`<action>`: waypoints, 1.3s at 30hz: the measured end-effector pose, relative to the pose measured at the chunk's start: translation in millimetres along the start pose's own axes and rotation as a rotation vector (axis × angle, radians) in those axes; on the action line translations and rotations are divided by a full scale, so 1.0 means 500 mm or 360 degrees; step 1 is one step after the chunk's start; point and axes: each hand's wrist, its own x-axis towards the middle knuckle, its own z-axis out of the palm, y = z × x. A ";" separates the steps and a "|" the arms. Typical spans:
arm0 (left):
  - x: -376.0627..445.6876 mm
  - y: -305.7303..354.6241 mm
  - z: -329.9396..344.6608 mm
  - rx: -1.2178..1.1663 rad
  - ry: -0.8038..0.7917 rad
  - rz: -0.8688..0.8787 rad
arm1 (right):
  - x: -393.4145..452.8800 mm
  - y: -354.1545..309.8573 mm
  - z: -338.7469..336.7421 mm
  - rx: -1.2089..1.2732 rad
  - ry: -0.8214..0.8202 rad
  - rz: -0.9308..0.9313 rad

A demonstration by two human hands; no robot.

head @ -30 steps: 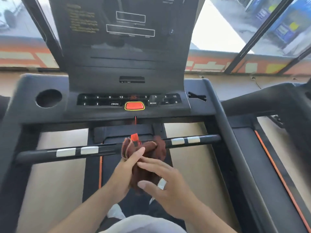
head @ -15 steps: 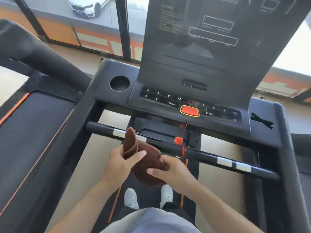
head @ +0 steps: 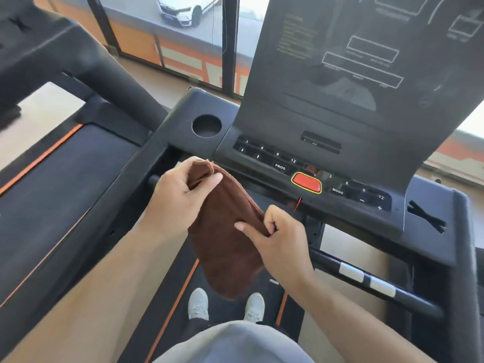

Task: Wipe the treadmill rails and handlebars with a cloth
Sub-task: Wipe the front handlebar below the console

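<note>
A brown cloth (head: 225, 247) hangs stretched between my two hands, above the black front handlebar (head: 392, 292) of the treadmill. My left hand (head: 178, 197) pinches the cloth's upper corner near the left end of the bar. My right hand (head: 280, 237) pinches the cloth's top edge lower and to the right. The cloth's lower part dangles free over the belt. The bar's middle is hidden behind the cloth and my hands; its right part shows two silver sensor pads (head: 366, 280). The left side rail (head: 125, 195) runs down from the console.
The console (head: 314, 163) with a red stop button (head: 306, 182) and a cup holder (head: 207, 126) sits just beyond my hands. A red safety cord (head: 297, 205) hangs below the button. A neighbouring treadmill (head: 52, 163) lies to the left. My white shoes (head: 199, 303) stand on the belt.
The cloth has been pulled from a bunched wad into a spread sheet held between both hands, lifted off the bar. The view has swung left and closer to the console.
</note>
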 end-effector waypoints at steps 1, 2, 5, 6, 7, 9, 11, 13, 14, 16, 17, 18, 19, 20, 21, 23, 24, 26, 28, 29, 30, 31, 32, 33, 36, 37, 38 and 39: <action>0.014 0.002 0.004 0.0035 -0.0016 0.0022 | 0.022 0.005 -0.007 -0.0062 -0.0031 0.0061; 0.026 -0.002 0.010 0.0047 -0.0026 0.0003 | 0.044 0.015 -0.011 -0.0171 -0.0067 0.0082; 0.037 -0.043 0.039 0.0083 0.0058 -0.0193 | 0.081 0.048 -0.007 -0.0664 -0.0222 0.0019; 0.029 -0.058 0.046 0.0050 0.0108 -0.0244 | 0.085 0.060 0.000 -0.0728 -0.0295 -0.0029; 0.017 -0.072 0.052 0.0007 0.0150 -0.0288 | 0.085 0.063 0.008 -0.0745 -0.0393 -0.0072; -0.019 -0.102 0.060 -0.0007 0.0208 -0.0388 | 0.081 0.065 0.034 -0.0733 -0.0667 -0.0147; -0.059 -0.131 0.061 0.0020 0.0225 -0.0541 | 0.081 0.074 0.070 -0.0806 -0.0943 -0.0126; -0.095 -0.159 0.058 0.0031 0.0247 -0.0707 | 0.087 0.079 0.109 -0.0991 -0.1104 -0.0118; -0.110 -0.172 0.055 0.0027 0.0281 -0.0762 | 0.091 0.081 0.126 -0.1091 -0.1094 -0.0158; -0.139 -0.195 0.046 0.0010 0.0362 -0.0824 | 0.109 0.080 0.155 -0.1200 -0.0994 -0.0270; -0.150 -0.204 0.043 -0.0011 0.0399 -0.0855 | 0.121 0.078 0.166 -0.1185 -0.0972 -0.0318; -0.160 -0.213 0.039 -0.0038 0.0430 -0.0892 | 0.133 0.074 0.176 -0.1159 -0.0978 -0.0359; -0.167 -0.221 0.035 -0.0066 0.0459 -0.0930 | 0.144 0.068 0.186 -0.1130 -0.1001 -0.0388; -0.171 -0.229 0.031 -0.0089 0.0486 -0.0960 | 0.153 0.059 0.197 -0.1108 -0.1024 -0.0418; -0.171 -0.236 0.026 -0.0106 0.0504 -0.0982 | 0.162 0.047 0.210 -0.1087 -0.1041 -0.0446; -0.166 -0.250 0.016 -0.0137 0.0527 -0.1008 | 0.179 0.020 0.246 -0.1019 -0.1043 -0.0524; -0.162 -0.254 0.009 -0.0156 0.0536 -0.1013 | 0.189 0.004 0.269 -0.0975 -0.1040 -0.0553; -0.152 -0.261 -0.008 -0.0182 0.0559 -0.1009 | 0.209 -0.031 0.318 -0.0915 -0.1022 -0.0613; -0.142 -0.266 -0.033 -0.0175 0.0557 -0.0985 | 0.228 -0.067 0.361 -0.0888 -0.1000 -0.0647; -0.141 -0.268 -0.048 -0.0161 0.0545 -0.0974 | 0.236 -0.083 0.377 -0.0883 -0.1007 -0.0610; -0.143 -0.271 -0.063 -0.0145 0.0535 -0.0967 | 0.244 -0.094 0.390 -0.0861 -0.1030 -0.0529; -0.148 -0.275 -0.076 -0.0131 0.0531 -0.0969 | 0.250 -0.105 0.397 -0.0810 -0.1056 -0.0439; -0.155 -0.280 -0.087 -0.0123 0.0534 -0.0977 | 0.261 -0.106 0.406 -0.0734 -0.1084 -0.0359; -0.165 -0.286 -0.097 -0.0116 0.0537 -0.0992 | 0.271 -0.108 0.409 -0.0631 -0.1121 -0.0301; -0.194 -0.299 -0.106 -0.0103 0.0552 -0.1062 | 0.305 -0.106 0.411 -0.0326 -0.1261 -0.0058; -0.201 -0.300 -0.105 -0.0108 0.0557 -0.1078 | 0.312 -0.110 0.406 -0.0268 -0.1333 0.0044; -0.207 -0.300 -0.104 -0.0104 0.0550 -0.1083 | 0.317 -0.110 0.405 -0.0213 -0.1384 0.0179; -0.210 -0.297 -0.101 -0.0098 0.0530 -0.1078 | 0.323 -0.107 0.402 -0.0173 -0.1392 0.0311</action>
